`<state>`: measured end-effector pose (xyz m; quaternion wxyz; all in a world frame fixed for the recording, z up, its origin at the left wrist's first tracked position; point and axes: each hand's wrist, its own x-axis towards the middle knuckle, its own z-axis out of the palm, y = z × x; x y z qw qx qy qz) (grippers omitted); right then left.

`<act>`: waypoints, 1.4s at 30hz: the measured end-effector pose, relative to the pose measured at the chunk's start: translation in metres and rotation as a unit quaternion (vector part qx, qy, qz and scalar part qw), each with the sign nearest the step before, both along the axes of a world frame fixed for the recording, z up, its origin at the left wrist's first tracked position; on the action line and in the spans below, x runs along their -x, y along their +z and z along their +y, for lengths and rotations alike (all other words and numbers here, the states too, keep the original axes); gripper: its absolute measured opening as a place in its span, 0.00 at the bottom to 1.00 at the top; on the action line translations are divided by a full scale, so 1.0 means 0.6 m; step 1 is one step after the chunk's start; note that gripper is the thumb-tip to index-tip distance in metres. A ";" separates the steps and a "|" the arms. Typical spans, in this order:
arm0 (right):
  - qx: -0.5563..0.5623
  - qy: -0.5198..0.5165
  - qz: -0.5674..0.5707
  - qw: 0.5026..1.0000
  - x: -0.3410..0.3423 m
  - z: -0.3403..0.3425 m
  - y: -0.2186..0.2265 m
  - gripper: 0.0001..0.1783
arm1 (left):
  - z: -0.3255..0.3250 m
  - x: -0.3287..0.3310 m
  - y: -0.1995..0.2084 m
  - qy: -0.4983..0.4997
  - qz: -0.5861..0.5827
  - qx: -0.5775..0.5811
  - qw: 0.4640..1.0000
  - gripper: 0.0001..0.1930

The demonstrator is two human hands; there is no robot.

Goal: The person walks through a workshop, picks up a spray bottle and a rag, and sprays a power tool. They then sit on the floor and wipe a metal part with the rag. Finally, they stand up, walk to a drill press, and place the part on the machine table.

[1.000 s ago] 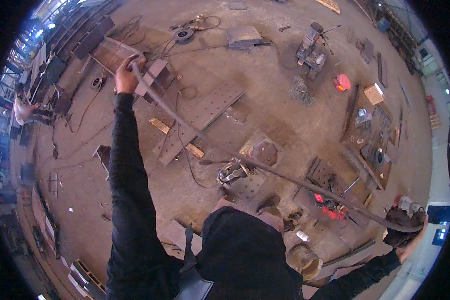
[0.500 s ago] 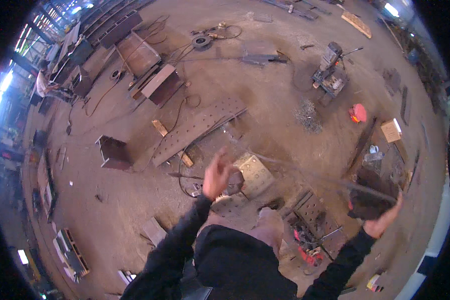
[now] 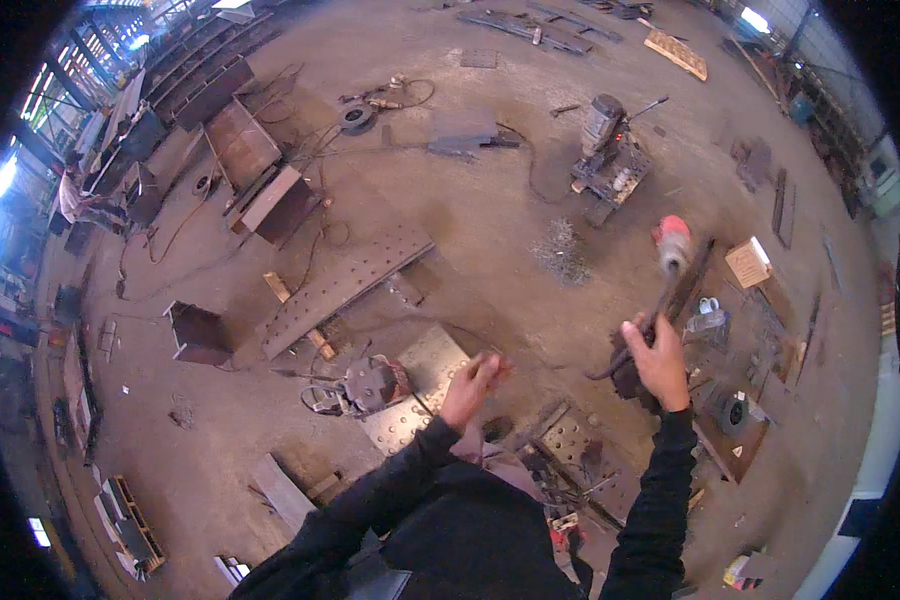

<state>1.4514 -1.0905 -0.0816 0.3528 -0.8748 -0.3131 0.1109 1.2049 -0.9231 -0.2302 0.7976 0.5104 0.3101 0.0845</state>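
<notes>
Your left hand now lower, right hand farther in; dark cord, earlier stretched between them, now bends at right.

Through my head camera I see a brown, dusty floor. Directly on it lie a heap of metal shavings, a short steel beam, a wooden board and a dark wheel-like disc.

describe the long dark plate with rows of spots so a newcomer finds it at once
From the left hand, look just left to the shiny spotted plate. Farther out and to its left, the long dark plate lies slanted on the floor. It is longer and darker than the shiny one, with dark round spots along its length.
</notes>
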 end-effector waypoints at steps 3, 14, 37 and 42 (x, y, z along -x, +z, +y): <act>0.070 0.089 -0.007 0.994 0.037 0.035 0.025 0.19 | 0.035 -0.127 0.087 -0.009 -0.086 0.268 0.960 0.40; 0.140 0.263 -0.048 0.953 0.064 0.122 -0.072 0.32 | 0.122 -0.238 0.118 0.166 -0.090 0.312 0.931 0.28; 0.175 -0.327 0.455 0.810 -0.666 0.179 -0.630 0.39 | 0.921 -0.472 0.053 0.386 0.271 -0.507 0.722 0.22; 0.217 -0.247 0.415 0.848 -0.812 0.473 -0.650 0.40 | 1.026 -0.481 0.052 0.306 0.378 -0.605 0.630 0.24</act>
